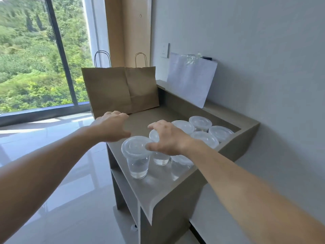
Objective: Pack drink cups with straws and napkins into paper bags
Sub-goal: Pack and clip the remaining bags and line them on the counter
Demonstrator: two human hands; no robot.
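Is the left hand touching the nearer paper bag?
Cannot tell: head view shows the left hand overlapping the nearer paper bag at its base; depth unclear.

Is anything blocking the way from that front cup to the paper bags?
Nothing visible does. The counter between the front cup and the paper bags lies bare; only the left hand hovers above it.

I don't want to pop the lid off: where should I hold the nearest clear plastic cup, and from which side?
Probably set the grip round the tapered wall of the clear lidded plastic cup, just under the lid rim, coming from its free left side with the left hand. It stands upright; other lidded cups and the right hand crowd its right.
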